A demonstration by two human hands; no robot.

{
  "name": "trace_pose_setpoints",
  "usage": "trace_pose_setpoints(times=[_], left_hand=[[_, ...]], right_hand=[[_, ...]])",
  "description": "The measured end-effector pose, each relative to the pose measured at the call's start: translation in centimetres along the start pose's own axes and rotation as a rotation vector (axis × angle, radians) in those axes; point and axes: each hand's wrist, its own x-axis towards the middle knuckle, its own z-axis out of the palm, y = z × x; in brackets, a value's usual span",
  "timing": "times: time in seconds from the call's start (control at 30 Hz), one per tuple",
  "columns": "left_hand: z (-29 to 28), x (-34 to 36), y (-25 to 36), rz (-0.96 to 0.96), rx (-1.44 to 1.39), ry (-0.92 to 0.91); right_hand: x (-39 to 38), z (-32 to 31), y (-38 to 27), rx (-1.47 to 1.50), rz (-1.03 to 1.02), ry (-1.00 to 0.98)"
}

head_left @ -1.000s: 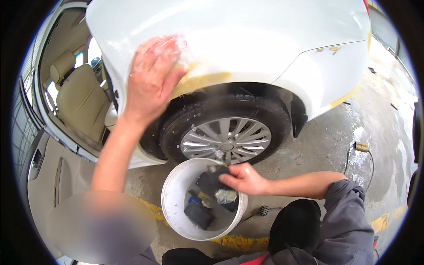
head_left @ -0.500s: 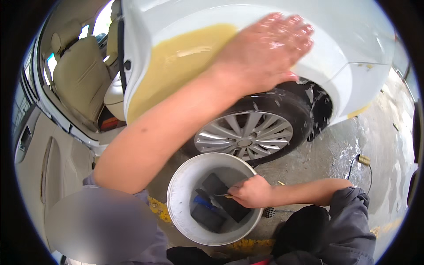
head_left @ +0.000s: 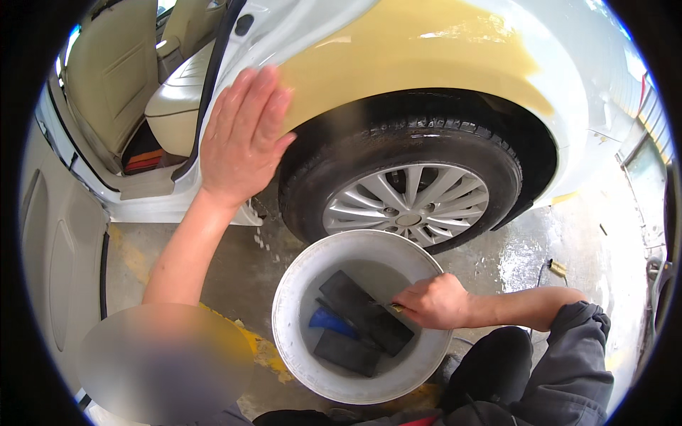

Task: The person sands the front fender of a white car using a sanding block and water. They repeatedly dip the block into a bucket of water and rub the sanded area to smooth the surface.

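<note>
My left hand (head_left: 245, 135) is open and flat, its wet fingers together and pointing up. It lies over the white car's body beside the rear door opening, at the left end of a yellowish filler patch (head_left: 405, 53); whether the palm touches cannot be told. My right hand (head_left: 435, 302) is closed over the right side of a white bucket (head_left: 291, 284). Only a small yellowish edge shows at its fingertips; what it grips is hidden. In the bucket's water lie dark rectangular blocks (head_left: 347, 353) and a blue piece (head_left: 332, 322).
The car's wheel (head_left: 408, 206) stands just behind the bucket. An open door (head_left: 64, 263) and a beige seat (head_left: 114, 78) are on the left. A small yellowish block (head_left: 557, 268) with a cord lies on the wet concrete floor (head_left: 511, 263) at right.
My left hand has moved left and down from above the wheel arch to the door-opening side, baring the yellow patch. The right hand stays over the bucket. The view has shifted.
</note>
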Motion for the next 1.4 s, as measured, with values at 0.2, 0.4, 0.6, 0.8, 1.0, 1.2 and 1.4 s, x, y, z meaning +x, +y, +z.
trace_pose_setpoints(times=[0.2, 0.4, 0.6, 0.8, 1.0, 1.2, 1.4], left_hand=[[-1.2, -17.4, -0.2, -0.226, 0.057, -0.257], [-9.9, -26.6, 6.3, -0.389, -0.156, -0.9], [-12.9, -13.5, 14.2, -0.67, -0.468, -0.331], [-11.7, -10.1, 18.5, -0.398, -0.537, -0.715], [-12.5, -11.3, 18.0, -0.78, -0.775, -0.798], [-9.7, -8.5, 18.2, -1.168, -1.368, -0.932], [-10.8, -7.7, 18.4, -1.247, -1.465, -0.683]], right_hand=[[0.6, -0.4, -0.5, -0.069, 0.041, -0.049], [5.6, 2.4, -2.3, 0.074, 0.096, -0.51], [13.6, 13.5, -5.5, -0.13, -0.167, -0.87], [12.3, 19.8, -2.5, -0.039, 0.139, -0.648], [10.2, 4.3, -2.7, 0.163, 0.005, -0.313], [6.6, -3.3, -1.2, 0.626, 0.313, -0.123], [6.4, -3.9, -2.0, 1.337, 0.251, -0.18]])
